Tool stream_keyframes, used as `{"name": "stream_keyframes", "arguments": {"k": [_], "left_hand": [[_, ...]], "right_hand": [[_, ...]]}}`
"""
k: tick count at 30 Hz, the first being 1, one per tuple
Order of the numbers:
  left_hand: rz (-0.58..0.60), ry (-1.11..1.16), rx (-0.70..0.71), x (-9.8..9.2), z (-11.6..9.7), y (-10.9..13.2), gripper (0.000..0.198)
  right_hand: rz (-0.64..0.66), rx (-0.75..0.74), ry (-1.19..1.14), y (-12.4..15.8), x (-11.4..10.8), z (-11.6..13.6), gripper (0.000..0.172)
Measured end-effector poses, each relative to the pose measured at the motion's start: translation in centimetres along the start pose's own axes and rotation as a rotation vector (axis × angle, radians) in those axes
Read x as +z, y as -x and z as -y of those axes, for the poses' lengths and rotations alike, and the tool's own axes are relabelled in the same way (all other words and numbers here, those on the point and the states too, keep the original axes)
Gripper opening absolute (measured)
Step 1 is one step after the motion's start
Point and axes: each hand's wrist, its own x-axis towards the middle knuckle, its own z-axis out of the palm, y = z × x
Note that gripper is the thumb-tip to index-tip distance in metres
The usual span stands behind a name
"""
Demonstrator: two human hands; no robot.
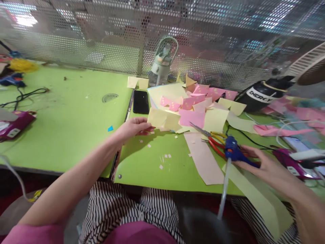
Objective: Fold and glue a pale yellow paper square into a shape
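My left hand [139,126] pinches the left edge of a pale yellow piece of paper [164,118], which stands folded at the front of a paper pile. At the right, my right hand [261,162] has its fingers around a blue hot glue gun [232,149]. A long clear glue stick [225,186] sticks out from the gun toward the table's front edge. Scissors with red and yellow handles [215,145] lie just left of the gun. Beneath them is a long pale pink strip [204,159], and a pale yellow strip [261,200] hangs over the edge.
Pink and yellow papers [195,101] are heaped at the back. A black phone [141,101], a clear bottle [159,67] and a black bottle [264,93] stand or lie around them. Small paper scraps [166,156] dot the green table [142,169]. A perforated metal screen [101,44] rises behind.
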Motion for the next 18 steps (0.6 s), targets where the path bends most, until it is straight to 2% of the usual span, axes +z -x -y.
{"name": "stream_keyframes", "arguments": {"k": [2, 4, 7, 10, 13, 18], "left_hand": [[-0.002, -0.003, -0.006, 0.0, 0.0, 0.0, 0.006], [0.0, -0.004, -0.001, 0.1, 0.0, 0.0, 0.007], [0.005, -0.007, 0.009, 0.2, -0.1, 0.1, 0.008], [-0.007, -0.001, 0.005, 0.2, -0.1, 0.3, 0.008], [-0.015, -0.003, 0.008, 0.2, -0.2, 0.4, 0.008], [-0.027, -0.014, 0.02, 0.1, -0.4, 0.4, 0.01]], "right_hand": [[0.061, 0.079, 0.075, 0.2, -0.7, 0.5, 0.053], [0.008, 0.077, 0.183, 0.8, -1.4, 1.9, 0.05], [-0.106, -0.107, 0.105, 1.9, -1.3, 5.6, 0.036], [0.044, -0.255, -0.061, 2.6, 0.2, 10.0, 0.032], [0.212, -0.402, -0.123, 2.3, 2.6, 14.0, 0.028], [0.322, -0.544, -0.101, 1.0, 5.0, 17.8, 0.016]]}}
